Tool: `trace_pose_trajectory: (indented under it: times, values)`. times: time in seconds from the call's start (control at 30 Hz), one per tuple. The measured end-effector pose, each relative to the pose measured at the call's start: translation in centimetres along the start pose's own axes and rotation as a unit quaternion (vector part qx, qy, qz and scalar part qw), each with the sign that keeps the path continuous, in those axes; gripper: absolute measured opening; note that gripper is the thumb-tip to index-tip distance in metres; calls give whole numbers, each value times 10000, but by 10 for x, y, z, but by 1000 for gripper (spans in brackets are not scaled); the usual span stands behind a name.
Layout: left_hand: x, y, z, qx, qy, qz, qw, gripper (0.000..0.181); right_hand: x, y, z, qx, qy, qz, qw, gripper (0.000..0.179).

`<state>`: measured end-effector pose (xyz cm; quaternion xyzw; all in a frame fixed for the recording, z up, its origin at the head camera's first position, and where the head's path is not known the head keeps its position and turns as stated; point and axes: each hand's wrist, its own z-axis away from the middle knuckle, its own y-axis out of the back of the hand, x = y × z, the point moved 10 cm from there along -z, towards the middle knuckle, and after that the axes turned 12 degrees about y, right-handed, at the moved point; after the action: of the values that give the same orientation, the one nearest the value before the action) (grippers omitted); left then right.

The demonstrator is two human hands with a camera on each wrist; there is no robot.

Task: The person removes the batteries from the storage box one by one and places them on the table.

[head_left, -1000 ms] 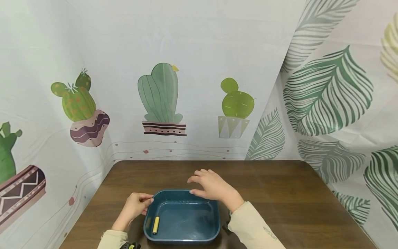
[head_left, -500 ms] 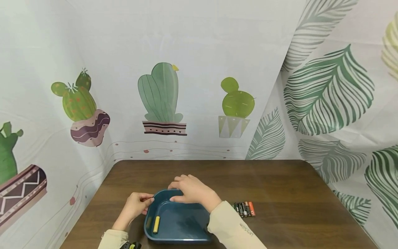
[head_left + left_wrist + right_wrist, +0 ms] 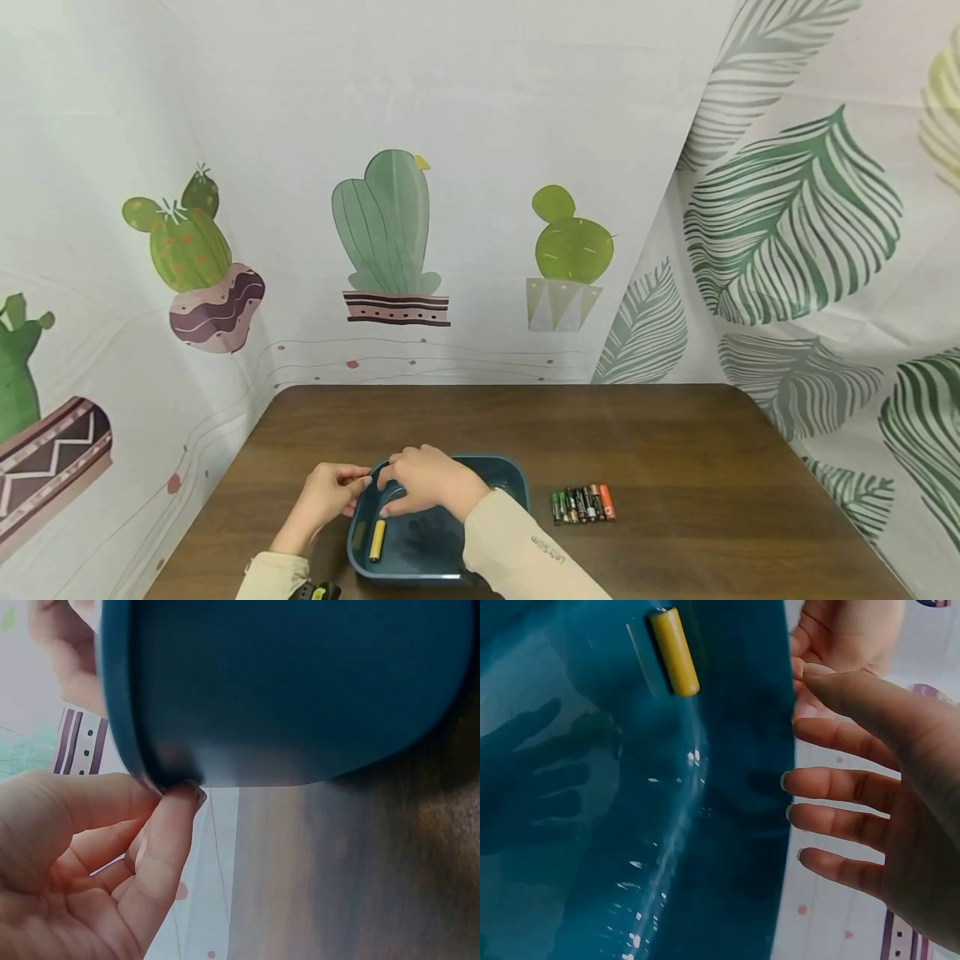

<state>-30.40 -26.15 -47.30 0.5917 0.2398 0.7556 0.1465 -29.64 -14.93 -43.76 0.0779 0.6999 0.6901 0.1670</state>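
Note:
A dark blue rectangular tray (image 3: 491, 461) stands on the table near its front. Inside, along the left wall, lies a yellow battery (image 3: 377, 541), also plain in the right wrist view as a yellow battery (image 3: 676, 652). My left hand (image 3: 327, 497) pinches the tray's rim at the back left corner, thumb and forefinger meeting there in the left wrist view (image 3: 105, 855). Over the tray's left part hovers my right hand (image 3: 425, 480), its fingers spread and relaxed with nothing in them. The battery lies just below its thumb, apart from it.
Right of the tray, a row of several batteries (image 3: 582, 504) lies side by side on the brown table (image 3: 675, 450), green and black ones with an orange one at the right end. A cloth printed with cacti and leaves hangs behind the table.
My right hand has moved left and down, from above the tray's back right to above its left side. The battery row has come out from behind the right arm. The left hand stays put.

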Motion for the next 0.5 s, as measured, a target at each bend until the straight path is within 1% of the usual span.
trace_pose_trajectory:
  times: [0.17, 0.27, 0.37, 0.5]
  values:
    - [-1, 0, 0, -19, 31, 25, 10000, 15, 1, -11, -8, -235, -159, -209, 9994, 37]
    - [0, -1, 0, -67, -1, 27, 10000, 16, 4, -17, -13, -376, -259, -209, 9987, 36]
    - [0, -1, 0, -129, -51, 2, 9999, 17, 5, -24, -19, -577, -301, -94, 9978, 35]
    - [-1, -1, -1, -103, 18, -24, 9999, 16, 0, -33, -26, -908, -282, 321, 9950, 31]
